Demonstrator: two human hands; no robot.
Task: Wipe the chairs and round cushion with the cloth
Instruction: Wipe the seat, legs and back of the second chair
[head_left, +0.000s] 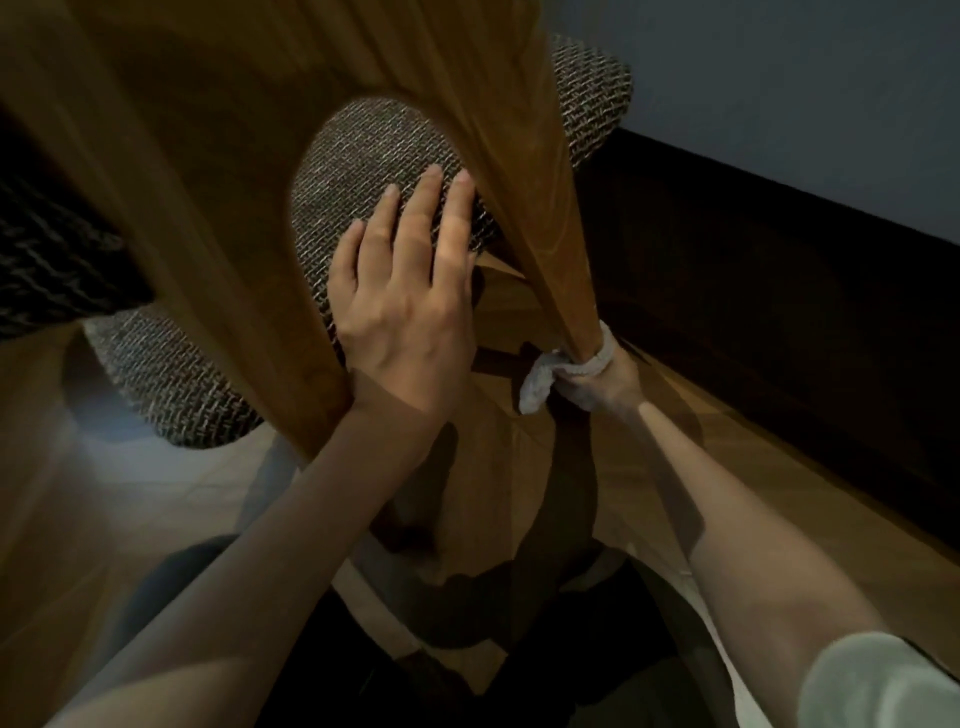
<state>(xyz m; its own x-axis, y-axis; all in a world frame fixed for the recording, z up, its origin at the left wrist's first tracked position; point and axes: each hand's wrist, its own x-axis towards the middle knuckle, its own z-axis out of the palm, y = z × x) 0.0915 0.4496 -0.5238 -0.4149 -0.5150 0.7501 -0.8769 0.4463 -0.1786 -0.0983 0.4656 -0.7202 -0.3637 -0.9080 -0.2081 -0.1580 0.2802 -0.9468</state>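
The left hand, fingers spread, braces the grey woven seat pad. The right hand grips the pale grey cloth round the tan wooden chair leg, which is probably best wiped lengthwise, firmly.

No readable text, label, brand, number or sign appears anywhere.

A pale greenish sleeve ends above the bare right forearm.

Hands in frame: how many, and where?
2. Left hand rests flat on the woven seat; right hand grips the cloth around the wooden chair leg. None seems hidden.
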